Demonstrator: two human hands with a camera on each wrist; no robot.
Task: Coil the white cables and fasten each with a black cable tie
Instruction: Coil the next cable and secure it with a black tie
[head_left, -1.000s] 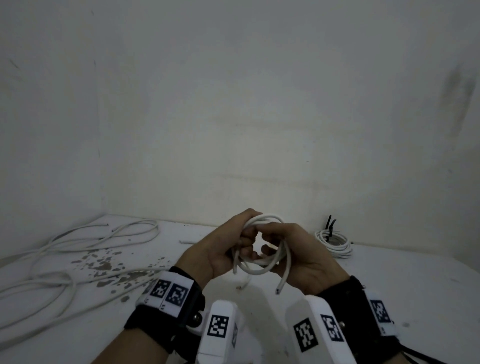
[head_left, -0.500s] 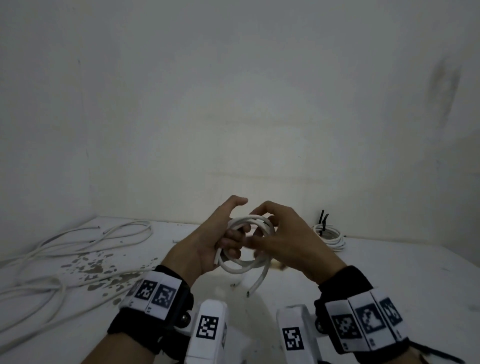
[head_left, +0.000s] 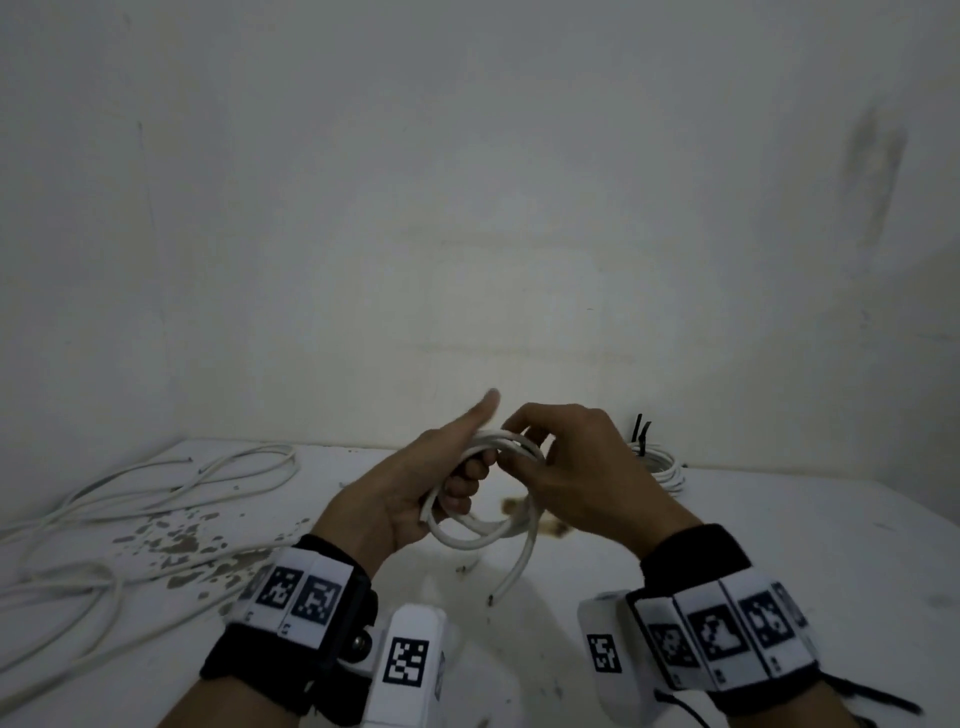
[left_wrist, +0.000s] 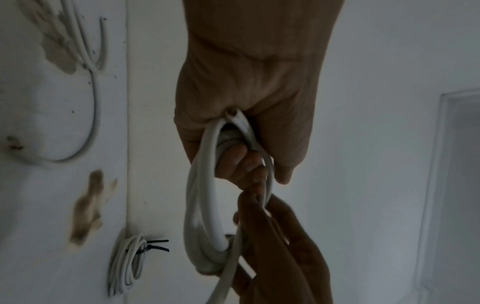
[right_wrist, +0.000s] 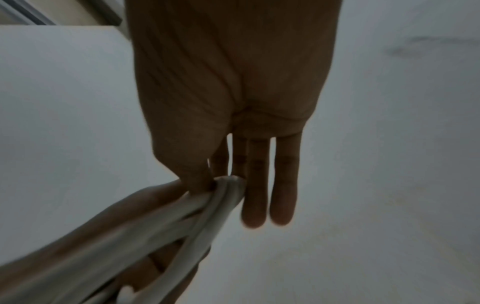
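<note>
A white cable (head_left: 480, 538) is wound into a small coil held above the table (head_left: 779, 545). My left hand (head_left: 467, 470) grips the coil's left side with fingers curled through the loop and thumb pointing up; the left wrist view shows the coil (left_wrist: 202, 205) in those fingers (left_wrist: 233, 162). My right hand (head_left: 522, 449) reaches over the coil's top. In the right wrist view its thumb and index finger pinch the strands (right_wrist: 221, 191), and its other fingers are straight. The cable's loose tail (head_left: 514, 571) hangs below the coil.
A finished white coil (head_left: 662, 465) with black cable ties (head_left: 641, 431) lies near the back wall on the right, and shows in the left wrist view (left_wrist: 127, 265). Several loose white cables (head_left: 156, 483) sprawl over the stained left part of the table.
My right hand has rolled over from the coil's right side to its top. My left thumb has lifted off the cable and points up. The tail hangs straighter.
</note>
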